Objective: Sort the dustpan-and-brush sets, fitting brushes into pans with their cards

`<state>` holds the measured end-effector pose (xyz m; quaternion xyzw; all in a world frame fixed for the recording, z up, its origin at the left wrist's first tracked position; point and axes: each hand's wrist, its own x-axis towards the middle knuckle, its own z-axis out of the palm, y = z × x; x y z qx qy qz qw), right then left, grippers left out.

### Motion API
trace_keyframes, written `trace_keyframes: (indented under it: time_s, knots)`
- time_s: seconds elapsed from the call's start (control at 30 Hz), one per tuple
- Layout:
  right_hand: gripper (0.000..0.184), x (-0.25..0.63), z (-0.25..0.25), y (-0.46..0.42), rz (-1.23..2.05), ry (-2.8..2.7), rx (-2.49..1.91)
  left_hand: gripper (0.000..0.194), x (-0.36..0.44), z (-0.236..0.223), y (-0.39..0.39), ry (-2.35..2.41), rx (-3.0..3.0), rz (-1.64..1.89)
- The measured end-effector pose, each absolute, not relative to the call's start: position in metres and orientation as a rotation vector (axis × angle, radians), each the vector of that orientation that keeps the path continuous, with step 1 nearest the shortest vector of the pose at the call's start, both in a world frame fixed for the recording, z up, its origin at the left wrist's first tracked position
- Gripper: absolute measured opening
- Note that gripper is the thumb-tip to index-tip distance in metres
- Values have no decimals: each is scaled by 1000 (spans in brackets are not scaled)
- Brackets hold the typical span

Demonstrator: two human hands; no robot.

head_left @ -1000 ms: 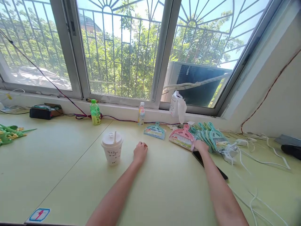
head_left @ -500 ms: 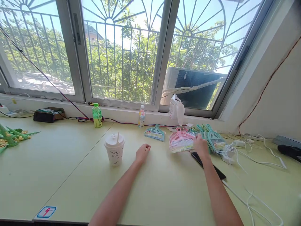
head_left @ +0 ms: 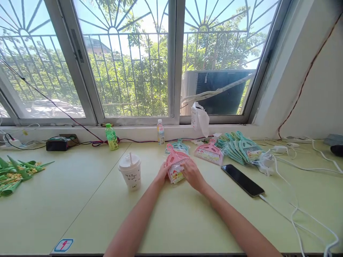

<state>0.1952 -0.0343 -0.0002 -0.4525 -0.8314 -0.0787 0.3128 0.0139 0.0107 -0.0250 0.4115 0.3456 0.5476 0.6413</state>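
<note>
Pale green desk (head_left: 171, 225) fills the foreground, its front edge running straight across the bottom, with a sticker (head_left: 63, 245) close to that edge at left. Open room spreads from there up to the middle, bounded by the upright cup (head_left: 130, 175) on the left and the phone (head_left: 242, 180) lying flat on the right, its cable (head_left: 276, 207) trailing toward the near right corner.

Both hands meet at one pink dustpan (head_left: 175, 166) over the middle of the desk. Left hand (head_left: 161, 174) is clamped on its left side; right hand (head_left: 194, 175) has fingers against its right side, but whether they pinch it cannot be told. It tilts with its handle end up and away, showing white bristles above a colourful label, under shiny clear wrap.

Just behind lies a teal dustpan (head_left: 180, 144), partly hidden; to the right, a second pink dustpan (head_left: 209, 153) beside stacked green dustpans (head_left: 237, 151). Farther back stand the green bottle (head_left: 112, 138) and clear bottle (head_left: 160, 132), below the window (head_left: 128, 78).
</note>
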Motion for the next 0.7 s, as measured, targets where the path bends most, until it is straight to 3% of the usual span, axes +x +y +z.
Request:
trace_keyframes:
  time_s: [0.17,0.37,0.47,0.57,0.7]
  knots:
    - [22,183,-7,-37,17,-2310,-1419,56,6,-20,13,754,869,1356]
    - [35,202,-23,-12,764,-1684,-1250,57,9,-12,6,739,841,1438]
    - [45,202,-27,-6,1072,-1321,-1155,49,12,-9,1,766,872,1338]
    - [46,200,-28,-4,1144,-1120,-1079,38,13,-7,0,816,891,1247]
    - [45,199,-29,-4,1174,-966,-953,40,11,-7,0,809,981,1170]
